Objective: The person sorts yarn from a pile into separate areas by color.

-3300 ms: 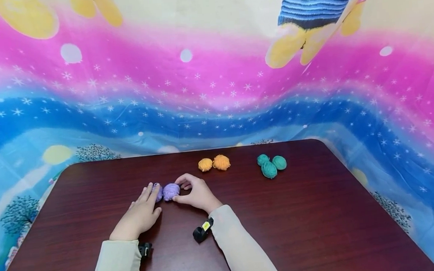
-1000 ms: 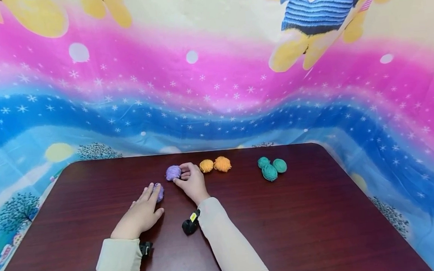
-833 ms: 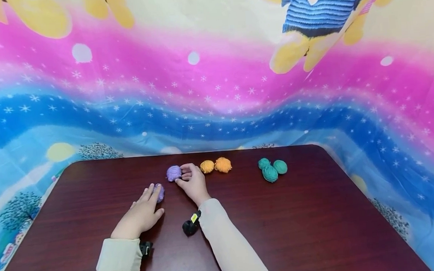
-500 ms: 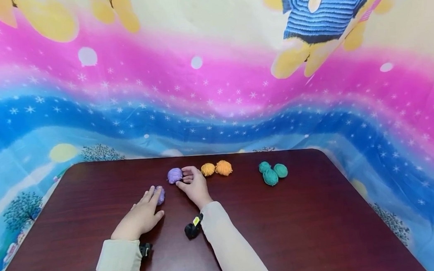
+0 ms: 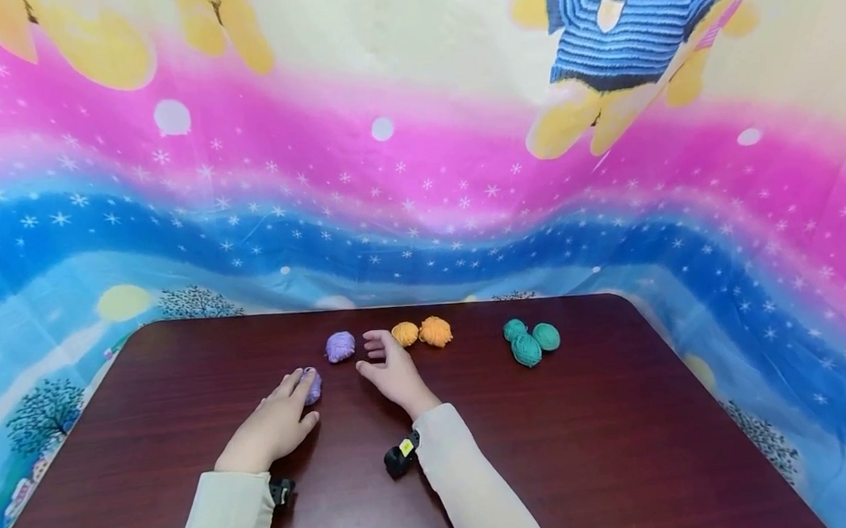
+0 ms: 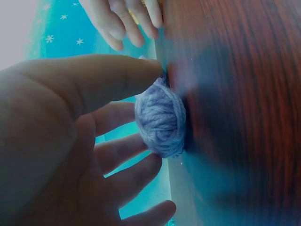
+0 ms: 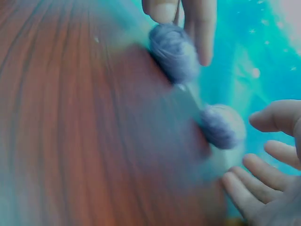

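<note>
Two small balls of purple yarn lie before you on the dark wooden table (image 5: pixel 551 450). From the head view, your left hand (image 5: pixel 269 427) rests fingertips on the nearer purple ball (image 5: pixel 313 386), steadying it; your right hand (image 5: pixel 395 372) hovers loosely spread, just beside the farther purple ball (image 5: pixel 340 346), holding nothing. Your left wrist view shows straight fingers (image 6: pixel 113 77) lying lightly against that nearer ball (image 6: pixel 161 118). Your right wrist view shows both balls apart.

Dark wooden table (image 5: pixel 623 445), two purple yarn balls (image 5: pixel 340 346), two orange (image 5: pixel 435 331), three teal (image 5: pixel 526 349)
</note>
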Tool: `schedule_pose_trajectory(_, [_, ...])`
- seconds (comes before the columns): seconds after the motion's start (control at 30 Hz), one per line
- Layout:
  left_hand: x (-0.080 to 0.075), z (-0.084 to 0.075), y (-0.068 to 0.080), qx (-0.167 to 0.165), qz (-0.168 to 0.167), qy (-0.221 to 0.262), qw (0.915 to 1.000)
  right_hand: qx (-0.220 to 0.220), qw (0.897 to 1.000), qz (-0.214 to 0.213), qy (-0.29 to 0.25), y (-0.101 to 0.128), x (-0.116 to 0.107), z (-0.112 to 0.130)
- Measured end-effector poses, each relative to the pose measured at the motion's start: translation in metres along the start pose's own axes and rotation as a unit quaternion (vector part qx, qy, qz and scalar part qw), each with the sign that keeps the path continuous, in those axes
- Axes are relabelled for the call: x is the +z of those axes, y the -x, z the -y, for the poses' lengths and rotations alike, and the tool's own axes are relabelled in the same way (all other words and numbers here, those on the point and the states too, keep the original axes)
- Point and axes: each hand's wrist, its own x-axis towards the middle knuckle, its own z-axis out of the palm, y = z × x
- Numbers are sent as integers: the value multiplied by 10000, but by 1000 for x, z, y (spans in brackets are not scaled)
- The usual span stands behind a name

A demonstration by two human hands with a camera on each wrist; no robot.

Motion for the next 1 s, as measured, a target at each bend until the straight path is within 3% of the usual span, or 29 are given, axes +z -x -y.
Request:
schedule_pose_trajectory(0.1, [1,1,0,120,-113,-80,9998,-353,9961,119,800,7,-16,5])
schedule_pose_trajectory(0.3, [2,2,1,267,-328,-183,9989,-532,9713,-20,2320,16,-47,13])
schedule_pose_trajectory(0.67, [2,2,0,370,-475,-280,9978,-372,9403,-489,3346,17,-84,-8])
schedule_pose_trajectory(1.0, [4,3,-1,299,-510,-258,9979,241,9383,-66,3448,17,-94,-21])
